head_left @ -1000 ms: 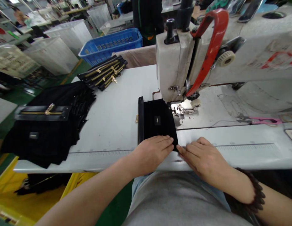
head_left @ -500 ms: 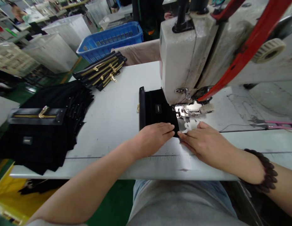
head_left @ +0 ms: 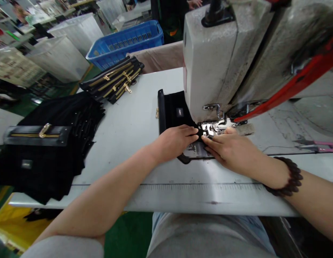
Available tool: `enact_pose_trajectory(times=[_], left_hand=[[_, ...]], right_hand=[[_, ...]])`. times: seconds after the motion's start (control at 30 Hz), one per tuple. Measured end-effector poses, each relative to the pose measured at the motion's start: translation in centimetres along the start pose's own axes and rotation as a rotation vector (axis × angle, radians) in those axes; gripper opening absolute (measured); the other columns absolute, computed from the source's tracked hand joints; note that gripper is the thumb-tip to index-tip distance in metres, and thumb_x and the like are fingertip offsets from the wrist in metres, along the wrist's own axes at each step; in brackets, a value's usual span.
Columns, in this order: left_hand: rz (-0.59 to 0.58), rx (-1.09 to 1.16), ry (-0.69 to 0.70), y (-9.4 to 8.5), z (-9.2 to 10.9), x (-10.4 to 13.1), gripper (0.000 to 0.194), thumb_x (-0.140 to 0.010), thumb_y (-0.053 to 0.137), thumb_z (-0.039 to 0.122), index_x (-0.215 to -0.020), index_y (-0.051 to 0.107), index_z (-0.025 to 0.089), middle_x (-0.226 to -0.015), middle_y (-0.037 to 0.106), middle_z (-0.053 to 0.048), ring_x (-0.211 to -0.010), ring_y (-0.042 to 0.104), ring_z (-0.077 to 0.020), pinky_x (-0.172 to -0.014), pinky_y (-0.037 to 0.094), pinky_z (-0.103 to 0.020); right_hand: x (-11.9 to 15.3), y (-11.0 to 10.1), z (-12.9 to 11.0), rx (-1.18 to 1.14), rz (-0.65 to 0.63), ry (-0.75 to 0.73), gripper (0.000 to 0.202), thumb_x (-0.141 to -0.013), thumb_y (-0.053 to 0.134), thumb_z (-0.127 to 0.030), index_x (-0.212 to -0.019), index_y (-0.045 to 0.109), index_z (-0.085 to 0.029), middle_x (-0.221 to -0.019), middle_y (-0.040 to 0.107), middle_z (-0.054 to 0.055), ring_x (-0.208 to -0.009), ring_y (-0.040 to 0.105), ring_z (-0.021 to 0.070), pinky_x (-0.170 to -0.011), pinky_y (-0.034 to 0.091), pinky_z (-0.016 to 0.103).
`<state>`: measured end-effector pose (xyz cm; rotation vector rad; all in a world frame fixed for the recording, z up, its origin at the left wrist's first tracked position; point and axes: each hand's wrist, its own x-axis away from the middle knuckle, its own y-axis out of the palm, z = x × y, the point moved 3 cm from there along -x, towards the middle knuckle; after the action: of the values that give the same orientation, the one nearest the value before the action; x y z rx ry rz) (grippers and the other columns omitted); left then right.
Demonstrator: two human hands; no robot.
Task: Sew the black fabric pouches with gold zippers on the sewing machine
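Observation:
A black fabric piece (head_left: pixel 173 104) with a small label and a dark strip along its left edge lies partly under the head of a sewing machine (head_left: pixel 209 68). My left hand (head_left: pixel 175 141) rests flat on its near part, fingers stretched toward the presser foot (head_left: pixel 208 129). Close by on the right, my right hand (head_left: pixel 231 148) touches the fabric's near right corner with its fingertips, just in front of the foot. The fingers of this hand are extended and close together; whether they pinch the edge cannot be made out.
Stacked black pieces (head_left: pixel 56 157) with a zipper strip lie at the left of the white table (head_left: pixel 123 132). Behind them are zippered strips (head_left: pixel 115 80) and a blue basket (head_left: pixel 126 43). Pink-handled snips (head_left: pixel 322 145) lie at the right. A person's hand (head_left: pixel 194 4) shows behind.
Both hands and the black fabric have moved away from the table's front edge, farther under the machine head. A dark-edged plate now shows below my hands. The view has shifted slightly.

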<state>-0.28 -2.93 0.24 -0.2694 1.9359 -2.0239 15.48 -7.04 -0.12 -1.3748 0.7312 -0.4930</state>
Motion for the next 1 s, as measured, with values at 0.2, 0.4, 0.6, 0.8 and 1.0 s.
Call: enact_pose_trajectory(times=[0.2, 0.4, 0.6, 0.8, 1.0], left_hand=[[0.062, -0.024, -0.067, 0.0, -1.3, -0.9, 0.020, -0.087, 0.050, 0.013, -0.103, 0.063, 0.011, -0.111, 0.063, -0.007, -0.101, 0.058, -0.0173, -0.090, 0.048, -0.027], [0.109, -0.075, -0.090, 0.1, -2.0, -1.2, 0.020, -0.087, 0.049, 0.014, -0.100, 0.065, 0.013, -0.103, 0.065, -0.005, -0.097, 0.059, -0.0170, -0.085, 0.048, -0.026], [0.125, -0.087, -0.094, 0.0, -2.0, -1.3, 0.021, -0.088, 0.048, 0.015, -0.100, 0.065, 0.013, -0.102, 0.065, -0.006, -0.096, 0.059, -0.0174, -0.084, 0.048, -0.026], [0.094, -0.074, -0.099, 0.0, -2.1, -1.4, 0.022, -0.088, 0.048, 0.014, -0.101, 0.065, 0.013, -0.105, 0.064, -0.007, -0.095, 0.058, -0.0181, -0.085, 0.048, -0.028], [-0.044, 0.008, -0.329, -1.7, -2.5, -0.7, 0.027, -0.088, 0.050, 0.031, -0.109, 0.063, 0.020, -0.111, 0.059, -0.007, -0.100, 0.056, -0.0220, -0.088, 0.046, -0.034]], right_hand=[[0.0, 0.0, -0.2, 0.128, 0.168, -0.027, 0.030, -0.092, 0.040, -0.024, -0.097, 0.065, -0.008, -0.060, 0.059, 0.004, -0.054, 0.049, 0.0169, -0.060, 0.026, 0.033], [0.0, 0.0, -0.3, 0.094, 0.130, -0.036, 0.031, -0.092, 0.039, -0.023, -0.100, 0.065, -0.007, -0.062, 0.060, 0.004, -0.056, 0.051, 0.0170, -0.062, 0.028, 0.033], [0.0, -0.1, -0.3, 0.103, 0.130, -0.040, 0.034, -0.093, 0.037, -0.024, -0.100, 0.065, -0.008, -0.061, 0.060, 0.004, -0.054, 0.049, 0.0161, -0.062, 0.029, 0.033], [-0.1, -0.2, -0.3, 0.098, 0.138, -0.034, 0.033, -0.093, 0.037, -0.024, -0.099, 0.066, -0.009, -0.061, 0.061, 0.004, -0.054, 0.050, 0.0171, -0.061, 0.030, 0.032], [-0.1, -1.0, -0.4, 0.054, 0.205, -0.023, 0.033, -0.093, 0.035, -0.022, -0.091, 0.067, -0.011, -0.061, 0.061, 0.003, -0.055, 0.051, 0.0179, -0.057, 0.028, 0.031]])
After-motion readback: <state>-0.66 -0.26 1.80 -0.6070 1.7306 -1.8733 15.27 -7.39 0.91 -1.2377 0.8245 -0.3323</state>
